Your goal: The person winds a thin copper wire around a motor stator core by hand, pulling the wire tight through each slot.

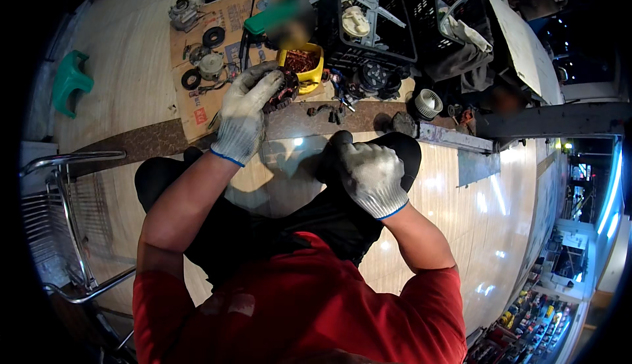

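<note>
My left hand [242, 107], in a white knit glove with a blue cuff edge, is closed around a dark ring-shaped part [284, 91] with reddish-brown windings, which looks like a motor stator. It holds the part just in front of a yellow container [318, 74] filled with copper-coloured pieces [299, 60]. My right hand [373, 171], gloved the same way, is curled closed over my right knee. Its fingers are turned away, so what they hold, if anything, is hidden.
A cardboard sheet [187, 87] carries motor parts, including a black ring [213, 36] and a round metal housing [211, 65]. Black crates [388, 54] stand at far right. A white blower wheel [428, 103] lies near a metal beam [454, 137]. Left are a green stool [71, 82] and a chrome-framed chair [74, 219].
</note>
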`<state>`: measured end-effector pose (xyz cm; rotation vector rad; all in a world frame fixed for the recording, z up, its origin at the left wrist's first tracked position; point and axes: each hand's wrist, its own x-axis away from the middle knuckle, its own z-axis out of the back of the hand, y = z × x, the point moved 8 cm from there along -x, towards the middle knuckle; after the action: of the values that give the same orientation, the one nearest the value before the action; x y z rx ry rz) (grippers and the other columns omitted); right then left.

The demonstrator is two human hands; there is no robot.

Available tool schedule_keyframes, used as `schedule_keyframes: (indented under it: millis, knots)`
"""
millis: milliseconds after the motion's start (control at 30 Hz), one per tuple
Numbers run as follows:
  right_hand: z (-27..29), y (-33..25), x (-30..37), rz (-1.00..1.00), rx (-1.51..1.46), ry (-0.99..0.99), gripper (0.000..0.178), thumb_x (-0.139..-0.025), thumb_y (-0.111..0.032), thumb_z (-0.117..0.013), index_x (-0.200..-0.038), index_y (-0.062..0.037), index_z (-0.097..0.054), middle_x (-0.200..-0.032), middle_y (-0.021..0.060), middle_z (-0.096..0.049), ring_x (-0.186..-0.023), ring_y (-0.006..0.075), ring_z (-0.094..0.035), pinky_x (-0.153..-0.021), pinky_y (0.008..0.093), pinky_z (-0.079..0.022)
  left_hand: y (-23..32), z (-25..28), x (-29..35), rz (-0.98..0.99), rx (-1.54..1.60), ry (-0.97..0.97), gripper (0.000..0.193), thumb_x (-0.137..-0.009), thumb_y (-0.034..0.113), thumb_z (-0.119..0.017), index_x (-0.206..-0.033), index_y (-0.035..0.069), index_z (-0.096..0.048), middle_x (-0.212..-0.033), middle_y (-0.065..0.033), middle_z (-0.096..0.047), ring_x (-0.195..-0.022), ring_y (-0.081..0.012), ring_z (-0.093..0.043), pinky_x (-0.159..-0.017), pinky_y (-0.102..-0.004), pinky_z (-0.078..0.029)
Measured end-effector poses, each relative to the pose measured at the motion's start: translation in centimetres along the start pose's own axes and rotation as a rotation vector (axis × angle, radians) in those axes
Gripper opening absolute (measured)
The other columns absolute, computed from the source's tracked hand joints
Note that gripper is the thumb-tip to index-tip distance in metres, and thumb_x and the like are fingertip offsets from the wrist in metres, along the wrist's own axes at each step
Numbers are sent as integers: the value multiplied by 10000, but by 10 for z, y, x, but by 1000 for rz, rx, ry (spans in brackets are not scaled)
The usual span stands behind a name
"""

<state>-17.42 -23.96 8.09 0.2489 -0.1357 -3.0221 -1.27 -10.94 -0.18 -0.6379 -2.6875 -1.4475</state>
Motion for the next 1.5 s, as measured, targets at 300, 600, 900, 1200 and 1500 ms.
schedule_keyframes:
  millis: [300, 600, 900, 1200, 1500]
  knots:
    - [4, 48, 34, -181, -164, -51, 542, -833, -345, -693, -1258, -31, -572, -1075, 199, -635, -1033, 357, -611, -881, 424, -500, 11, 1, -1, -14, 73, -63, 278, -966, 61, -573, -1231, -20, -556, -1158, -136, -642, -1031, -201, -662, -881, -294, -575]
    - [-23, 1, -39, -399, -662, -155, 491, -924, -299, -592, -1336, -45, -507, -1144, 242, -629, -1001, 407, -630, -840, 478, -519, 3, -17, 7, -86, -191, -175, 319, -977, 81, -526, -1266, -54, -535, -1198, -173, -617, -1067, -223, -645, -937, -300, -548]
    - [-29, 27, -18, -365, -545, -97, 276, -927, -294, -579, -1112, -101, -651, -865, 147, -688, -774, 333, -686, -618, 441, -546, 3, -10, 8, -23, 11, -273, 441, -973, 191, -555, -1350, -28, -482, -1303, -199, -571, -1167, -282, -594, -996, -399, -504]
    - [-10, 168, 160, -337, -9, 26, 208, -952, -202, -562, -1096, -102, -673, -828, 132, -691, -694, 300, -677, -580, 398, -528, 2, -8, 9, 110, 204, -261, 406, -992, 173, -530, -1357, 1, -492, -1332, -203, -550, -1226, -300, -554, -1037, -441, -471]
    - [-61, 295, 362, -849, 22, -208, 263, -962, -363, -541, -1123, -227, -698, -1060, 85, -710, -942, 288, -689, -756, 404, -549, -21, 5, -1, 102, 89, -264, 444, -982, 211, -550, -1369, 4, -481, -1313, -179, -569, -1197, -277, -577, -1074, -427, -439]
